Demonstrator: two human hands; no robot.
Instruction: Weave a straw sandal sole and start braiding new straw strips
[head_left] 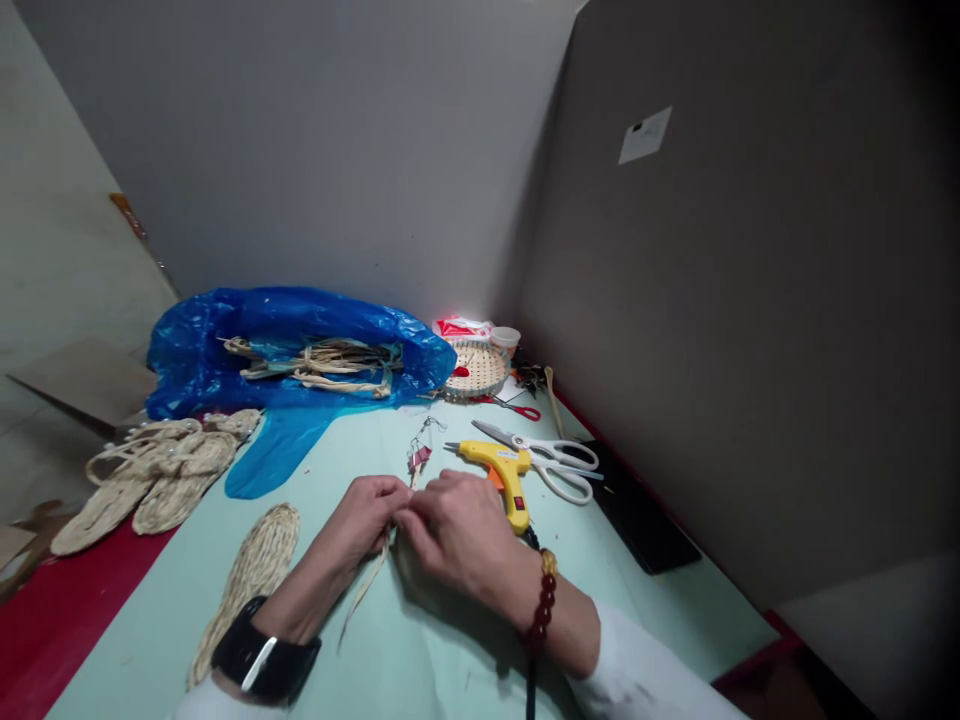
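My left hand and my right hand meet over the middle of the table, fingers pinched together on a thin straw strand. Its loose tail hangs toward me below the left fingers. Just beyond my fingertips, a pink binder clip grips the strand's far end, with thin wire or thread around it. My fingers hide the part of the strand being handled. A woven straw sole lies beside my left forearm. Right of my right hand is a yellow glue gun.
White-handled scissors lie beside the glue gun, near a black flat object. A blue plastic bag with straw bundles stands at the back, beside a woven basket. Finished straw sandals sit at left. Grey partitions enclose the back and right.
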